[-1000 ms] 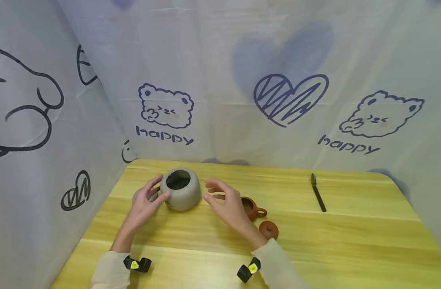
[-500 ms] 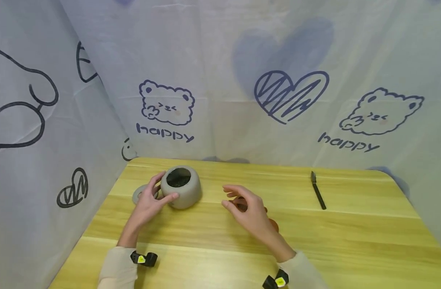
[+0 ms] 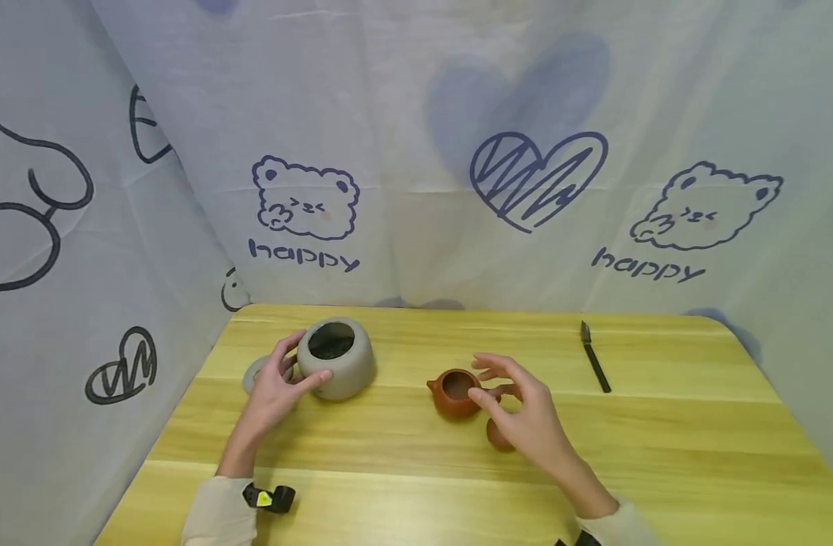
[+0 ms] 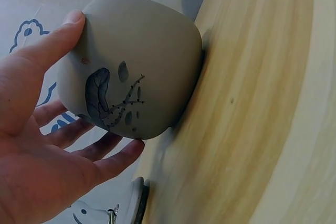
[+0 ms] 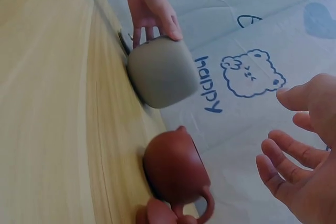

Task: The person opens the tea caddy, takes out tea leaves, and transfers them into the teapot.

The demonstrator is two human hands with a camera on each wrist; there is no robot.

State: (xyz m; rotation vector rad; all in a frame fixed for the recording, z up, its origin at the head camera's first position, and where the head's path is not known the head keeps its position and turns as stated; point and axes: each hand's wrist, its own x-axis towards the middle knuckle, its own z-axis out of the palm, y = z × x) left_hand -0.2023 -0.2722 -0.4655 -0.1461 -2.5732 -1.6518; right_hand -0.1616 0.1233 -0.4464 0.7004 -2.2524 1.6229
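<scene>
The left hand (image 3: 271,394) holds a round grey jar (image 3: 344,373) at its left side, thumb at the front and fingers round the side. Dark contents show through the jar's wide mouth. A painted plant pattern marks the jar (image 4: 139,61) in the left wrist view. To the right, a reddish-brown clay teapot (image 3: 451,407) stands uncovered, spout pointing left. My right hand (image 3: 531,417) hovers at the teapot's handle side, fingers loosely bent. In the right wrist view a gap separates this hand (image 5: 307,156) from the teapot (image 5: 173,166).
The small teapot lid (image 3: 498,437) lies on the table, partly behind the right hand. A grey jar lid (image 3: 251,373) rests left of the jar. Farther right lies a thin black-handled tool (image 3: 596,365). Printed cloth (image 3: 416,250) borders the wooden table (image 3: 403,470) behind and at the left.
The right hand has moved right, away from the jar, across the teapot to its handle side, uncovering the teapot's body and spout. The left hand's thumb has come onto the jar's front.
</scene>
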